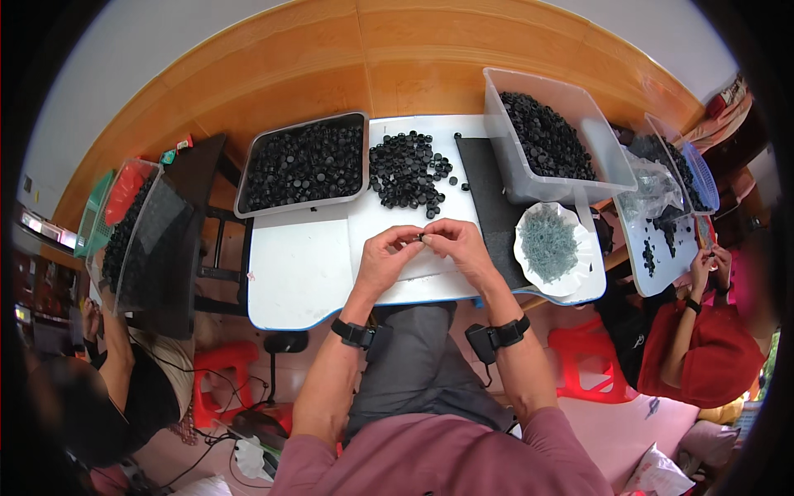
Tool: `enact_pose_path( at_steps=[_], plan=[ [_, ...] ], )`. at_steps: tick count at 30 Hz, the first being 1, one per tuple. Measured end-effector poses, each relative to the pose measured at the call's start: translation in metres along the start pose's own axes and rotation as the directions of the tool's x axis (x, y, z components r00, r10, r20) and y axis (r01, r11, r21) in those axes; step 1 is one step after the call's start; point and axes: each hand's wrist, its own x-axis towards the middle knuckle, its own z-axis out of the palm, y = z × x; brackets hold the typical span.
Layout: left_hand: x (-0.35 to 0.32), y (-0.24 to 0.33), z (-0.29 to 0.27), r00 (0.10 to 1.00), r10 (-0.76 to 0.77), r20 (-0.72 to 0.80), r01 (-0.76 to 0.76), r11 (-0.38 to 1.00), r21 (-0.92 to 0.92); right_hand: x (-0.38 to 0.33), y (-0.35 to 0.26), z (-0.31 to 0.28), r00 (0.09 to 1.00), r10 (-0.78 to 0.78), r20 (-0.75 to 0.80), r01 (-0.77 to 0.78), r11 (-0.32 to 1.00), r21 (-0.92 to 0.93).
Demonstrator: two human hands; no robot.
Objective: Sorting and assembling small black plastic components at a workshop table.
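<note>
White tabletop (298, 277), wood panel (413, 58) behind. L hand (385, 258) + R hand (459, 246): fingertips together, pinching one small blk piece (422, 237) between them, near table's front edge (exact grip too tiny to see). Step, my read: two-handed work on a single pc; next move calls for steady pinch, fine control. Outward: loose blk pile (405, 169) at 12 o'clock, crowding space ahead; metal tray (365, 161) at 10; clear bin (571, 188) at 2, tall wall hampering reach; white dish (584, 277) w/ grey-green bits (547, 244), 3.
</note>
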Motion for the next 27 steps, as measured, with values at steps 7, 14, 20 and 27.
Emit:
enact_pose_path(
  at_steps=[7,14,20,27],
  plan=[
    [0.032,0.020,0.002,0.992,0.062,-0.108,-0.015,0.923,0.385,-0.007,0.019,-0.010,0.960,-0.153,-0.235,0.215,0.941,0.263],
    [0.057,0.013,0.008,0.965,0.261,0.031,-0.199,0.649,0.735,-0.010,0.023,-0.003,0.945,-0.211,-0.249,0.268,0.937,0.222],
    [0.043,0.012,0.012,0.964,0.263,0.035,-0.202,0.641,0.741,-0.010,0.025,-0.007,0.946,-0.226,-0.232,0.275,0.940,0.204],
    [0.042,0.007,0.011,0.973,0.228,-0.042,-0.138,0.715,0.685,-0.009,0.025,-0.005,0.945,-0.223,-0.240,0.280,0.930,0.239]
  ],
)
